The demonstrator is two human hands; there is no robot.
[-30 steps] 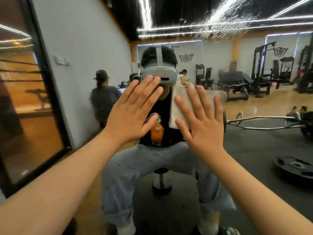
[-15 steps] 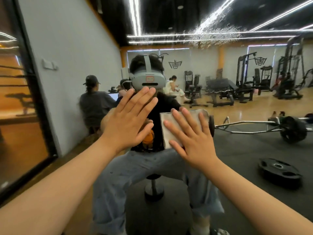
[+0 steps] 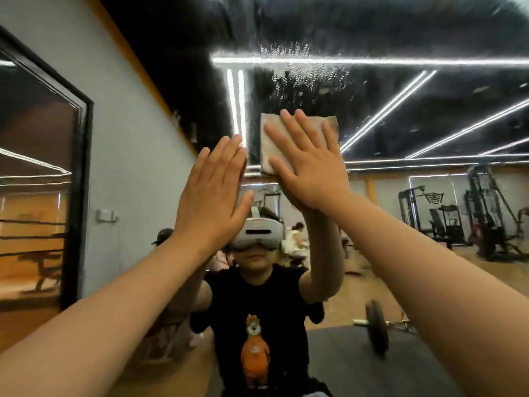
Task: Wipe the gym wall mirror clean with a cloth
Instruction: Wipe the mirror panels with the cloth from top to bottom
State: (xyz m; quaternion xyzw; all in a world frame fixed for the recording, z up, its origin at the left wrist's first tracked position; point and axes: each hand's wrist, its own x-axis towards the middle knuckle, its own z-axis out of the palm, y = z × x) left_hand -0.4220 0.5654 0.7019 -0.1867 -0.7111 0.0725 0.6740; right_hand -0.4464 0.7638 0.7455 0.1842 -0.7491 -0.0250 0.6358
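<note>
The wall mirror (image 3: 415, 90) fills the view, with water droplets and streaks across its upper part. A folded grey-white cloth (image 3: 270, 150) lies flat against the glass above head height. My right hand (image 3: 309, 164) presses it there with straight, spread fingers. My left hand (image 3: 211, 196) rests flat on the bare mirror just left of the cloth, fingers straight and together. Both arms reach up and forward. My own reflection, with a headset and a black shirt, shows below the hands.
At the left, the grey wall (image 3: 128, 167) carries a dark-framed window (image 3: 77, 196) and a switch plate (image 3: 106, 215). The mirror reflects gym machines (image 3: 486, 222), a barbell (image 3: 376, 329) on the dark floor mat, and seated people behind me.
Both hands have slid upward on the mirror, from chest height of my reflection to above its head. The cloth went up under my right hand, and the view tilted up.
</note>
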